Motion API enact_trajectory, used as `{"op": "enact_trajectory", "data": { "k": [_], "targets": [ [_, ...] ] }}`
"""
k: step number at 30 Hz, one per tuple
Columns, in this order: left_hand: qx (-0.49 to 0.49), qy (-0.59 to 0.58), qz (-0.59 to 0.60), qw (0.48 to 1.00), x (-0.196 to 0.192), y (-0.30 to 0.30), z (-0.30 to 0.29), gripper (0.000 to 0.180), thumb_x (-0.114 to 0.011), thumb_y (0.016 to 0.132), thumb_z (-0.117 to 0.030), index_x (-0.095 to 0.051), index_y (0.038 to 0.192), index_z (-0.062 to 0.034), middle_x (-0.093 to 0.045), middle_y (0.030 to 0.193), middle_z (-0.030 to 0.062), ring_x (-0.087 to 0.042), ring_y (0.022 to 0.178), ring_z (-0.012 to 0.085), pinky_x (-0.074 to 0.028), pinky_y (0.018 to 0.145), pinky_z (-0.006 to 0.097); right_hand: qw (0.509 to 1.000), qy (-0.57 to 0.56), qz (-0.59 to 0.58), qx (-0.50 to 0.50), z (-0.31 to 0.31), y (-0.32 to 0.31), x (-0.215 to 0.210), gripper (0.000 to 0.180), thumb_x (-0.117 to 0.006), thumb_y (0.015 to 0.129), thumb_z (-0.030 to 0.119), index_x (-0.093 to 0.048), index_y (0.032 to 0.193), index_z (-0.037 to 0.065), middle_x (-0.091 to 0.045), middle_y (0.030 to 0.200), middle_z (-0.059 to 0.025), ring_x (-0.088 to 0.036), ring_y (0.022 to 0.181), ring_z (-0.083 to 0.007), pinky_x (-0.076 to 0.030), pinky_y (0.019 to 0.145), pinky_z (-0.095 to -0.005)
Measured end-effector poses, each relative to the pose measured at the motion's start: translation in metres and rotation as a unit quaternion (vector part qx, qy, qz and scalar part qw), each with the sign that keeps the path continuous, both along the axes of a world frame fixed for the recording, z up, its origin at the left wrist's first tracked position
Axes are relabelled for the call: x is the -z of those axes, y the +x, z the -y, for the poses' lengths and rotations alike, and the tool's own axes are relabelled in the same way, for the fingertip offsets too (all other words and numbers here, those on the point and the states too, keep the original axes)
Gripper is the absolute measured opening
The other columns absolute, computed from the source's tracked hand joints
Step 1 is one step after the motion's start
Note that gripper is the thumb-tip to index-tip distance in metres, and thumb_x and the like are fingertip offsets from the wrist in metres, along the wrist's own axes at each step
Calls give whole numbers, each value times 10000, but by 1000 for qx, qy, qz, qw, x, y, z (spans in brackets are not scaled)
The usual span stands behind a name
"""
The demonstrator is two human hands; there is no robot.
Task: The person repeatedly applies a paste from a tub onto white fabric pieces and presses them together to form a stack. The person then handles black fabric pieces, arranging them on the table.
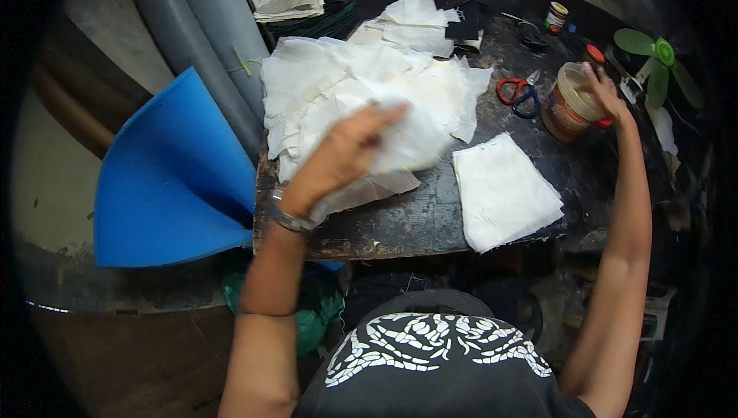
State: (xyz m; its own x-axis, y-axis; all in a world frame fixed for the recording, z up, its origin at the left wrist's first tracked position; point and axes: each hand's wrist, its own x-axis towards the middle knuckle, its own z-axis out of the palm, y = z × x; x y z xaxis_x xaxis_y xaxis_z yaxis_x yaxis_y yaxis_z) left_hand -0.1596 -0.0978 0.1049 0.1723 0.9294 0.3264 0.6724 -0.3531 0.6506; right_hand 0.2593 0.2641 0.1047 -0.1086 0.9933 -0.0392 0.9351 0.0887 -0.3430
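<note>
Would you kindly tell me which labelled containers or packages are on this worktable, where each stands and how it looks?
Tub: far right of the table, beside the scissors; round, translucent, with a brown-orange label; the right hand rests on its rim.
Small jar: at the table's far edge; round, dark lid, with a red and white label.
No signs or screens in view.
</note>
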Motion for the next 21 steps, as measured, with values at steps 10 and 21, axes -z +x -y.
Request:
{"op": "enact_trajectory", "data": {
  "k": [10,21],
  "targets": [
    [-344,-38,-206,915,49,-128,36,484,-668,903,-234,-569,1368,-143,-550,1314,98,-576,960,224,-457,921,346,978,170,115,-35,162,19,-14,580,-437,935,589,-708,1079,96,-448,1408,-202,-340,1387,-358,-166,1114,-632],
    [-156,26,-69,985,93,135,-21,302,-744,826,-262,-617,926,-7,-561,921,147,-555,882,329,-445,746,429,984,121,-14,-133,347,-5,93,522,-605,874,289,-546,1381,179,-170,1591,-195,-64,1478,-418,-32,1131,-638]
  ]
}}
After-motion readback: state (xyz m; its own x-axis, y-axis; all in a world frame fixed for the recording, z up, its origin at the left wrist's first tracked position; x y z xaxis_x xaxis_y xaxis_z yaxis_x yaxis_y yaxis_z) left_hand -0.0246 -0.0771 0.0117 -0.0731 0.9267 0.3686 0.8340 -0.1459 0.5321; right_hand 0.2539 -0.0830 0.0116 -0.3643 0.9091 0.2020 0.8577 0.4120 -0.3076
